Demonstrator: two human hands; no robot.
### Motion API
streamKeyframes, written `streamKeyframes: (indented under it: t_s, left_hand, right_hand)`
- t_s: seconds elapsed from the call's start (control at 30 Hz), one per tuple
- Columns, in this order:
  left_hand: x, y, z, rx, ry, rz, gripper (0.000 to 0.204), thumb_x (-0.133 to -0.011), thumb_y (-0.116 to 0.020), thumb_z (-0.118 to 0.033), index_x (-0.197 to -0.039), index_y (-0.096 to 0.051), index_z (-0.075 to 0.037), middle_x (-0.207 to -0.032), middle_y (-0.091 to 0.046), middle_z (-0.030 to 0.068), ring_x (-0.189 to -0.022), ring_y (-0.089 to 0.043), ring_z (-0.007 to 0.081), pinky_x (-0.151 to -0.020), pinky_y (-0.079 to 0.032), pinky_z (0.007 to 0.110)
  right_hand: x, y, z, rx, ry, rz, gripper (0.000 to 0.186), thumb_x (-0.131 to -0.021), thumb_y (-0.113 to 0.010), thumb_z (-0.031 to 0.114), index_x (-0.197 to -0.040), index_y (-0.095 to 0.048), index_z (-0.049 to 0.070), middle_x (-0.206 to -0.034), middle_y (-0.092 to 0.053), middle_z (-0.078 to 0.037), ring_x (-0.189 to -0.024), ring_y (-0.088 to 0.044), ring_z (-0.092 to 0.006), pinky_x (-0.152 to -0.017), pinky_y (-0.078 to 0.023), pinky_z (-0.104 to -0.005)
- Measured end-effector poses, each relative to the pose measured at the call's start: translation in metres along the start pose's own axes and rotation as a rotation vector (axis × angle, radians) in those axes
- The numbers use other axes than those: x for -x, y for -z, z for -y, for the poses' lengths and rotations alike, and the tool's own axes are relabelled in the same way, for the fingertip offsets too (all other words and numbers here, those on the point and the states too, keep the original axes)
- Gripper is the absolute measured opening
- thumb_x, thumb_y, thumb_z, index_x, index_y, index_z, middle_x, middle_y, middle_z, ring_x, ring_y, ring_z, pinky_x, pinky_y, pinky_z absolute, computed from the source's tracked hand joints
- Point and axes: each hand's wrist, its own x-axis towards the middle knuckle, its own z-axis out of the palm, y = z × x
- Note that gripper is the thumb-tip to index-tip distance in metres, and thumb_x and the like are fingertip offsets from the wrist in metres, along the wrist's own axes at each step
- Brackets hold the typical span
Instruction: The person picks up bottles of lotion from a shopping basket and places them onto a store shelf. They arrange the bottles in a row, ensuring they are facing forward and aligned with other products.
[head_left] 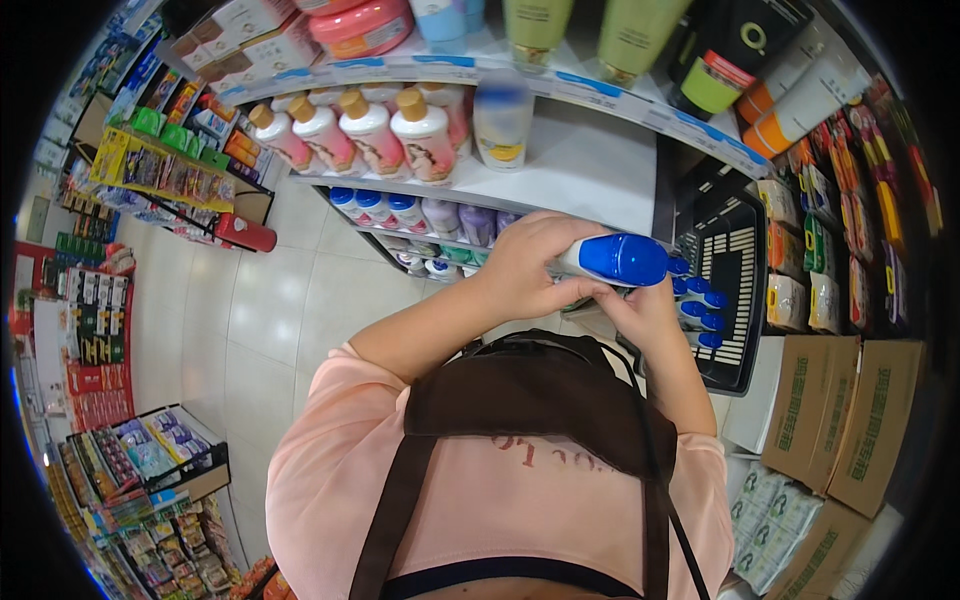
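- Bright, fairly even indoor light is filling the scene, its source staying out of view.
- Pale floor tiles (240, 305) are throwing back soft white glare.
- The blue cap (628, 258) is catching glossy highlights.
- Fisheye distortion is bowing the upper shelf edge (400, 69); black vignetting is swallowing the corners.
- A smeared patch is blurring the pale bottle (503, 145).

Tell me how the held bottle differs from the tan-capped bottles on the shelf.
The held bottle has a wide blue cap; the tan-capped bottles have narrow tan caps. The held bottle is in the hands; the tan-capped bottles stand on the shelf. All are capped.
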Motion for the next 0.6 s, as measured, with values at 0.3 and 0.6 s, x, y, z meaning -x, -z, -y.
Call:
streamKeyframes:
  t_s: [0.3, 0.6]
  left_hand:
    - [0.03, 0.043, 0.019, -0.168, 0.099, -0.149, 0.07, -0.076, -0.074, -0.028, -0.132, -0.041, -0.002, -0.132, -0.045, 0.0195, -0.119, -0.046, 0.0321, -0.096, -0.039, 0.04]
    - [0.052, 0.052, 0.044, -0.118, 0.314, -0.138, 0.083, -0.08, -0.07, -0.027, -0.144, -0.022, -0.002, -0.139, -0.038, 0.0208, -0.127, -0.04, 0.0321, -0.099, -0.038, 0.042]
  right_hand:
    - [-0.058, -0.056, 0.005, -0.208, -0.027, -0.067, 0.038, -0.073, -0.076, 0.018, -0.104, -0.06, 0.004, -0.094, -0.065, -0.012, -0.086, -0.064, -0.0264, -0.074, -0.049, -0.0335]
    - [-0.097, -0.087, -0.007, -0.247, -0.009, -0.052, 0.045, -0.076, -0.074, 0.017, -0.114, -0.054, 0.003, -0.108, -0.061, -0.013, -0.098, -0.063, -0.0246, -0.082, -0.053, -0.0341]
